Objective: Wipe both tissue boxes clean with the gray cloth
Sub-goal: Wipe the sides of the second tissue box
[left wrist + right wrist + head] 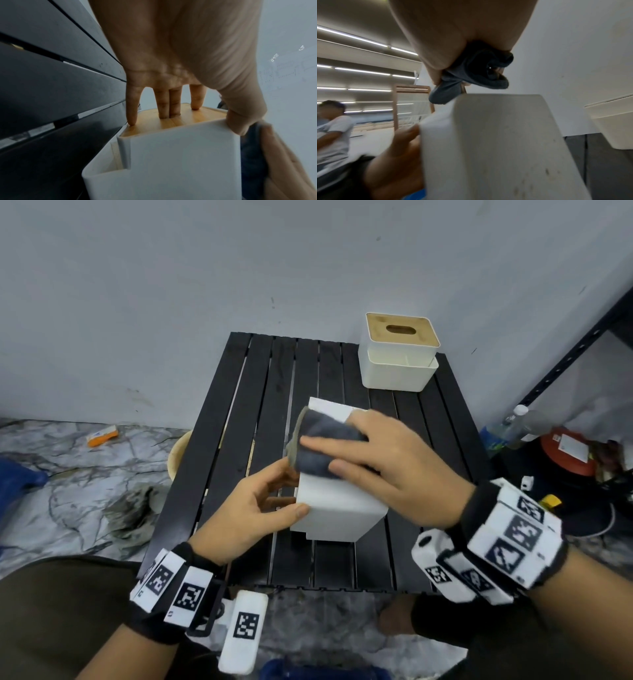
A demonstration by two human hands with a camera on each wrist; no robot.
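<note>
From the head view we see our left hand (255,505) reaching in from the lower left, its fingers (284,472) laid against the side face of the near tissue box (337,508) and the thumb curled over the box's near top edge. Our right hand (387,463) comes from the right, palm down, its fingers spread and curved over the gray cloth (325,446), pressing it onto the box's top face. This box lies on its side near the middle of the black slatted worktop (267,392), with open slats left of our left fingers and beyond the cloth. The second tissue box (399,354), white with a wooden lid, stands upright well beyond our right fingers at the worktop's far right corner.

In the left wrist view, four nearly straight fingers (132,108) rest their tips on the box's wooden lid (180,120), and the thumb hooks over the white corner; together they grip the box.

In the right wrist view, the bunched cloth (476,75) sits under our right palm, clamped by the thumb, touching the far upper edge of the white face, which carries small dark specks. The left thumb (406,136) presses the box's left side.
</note>
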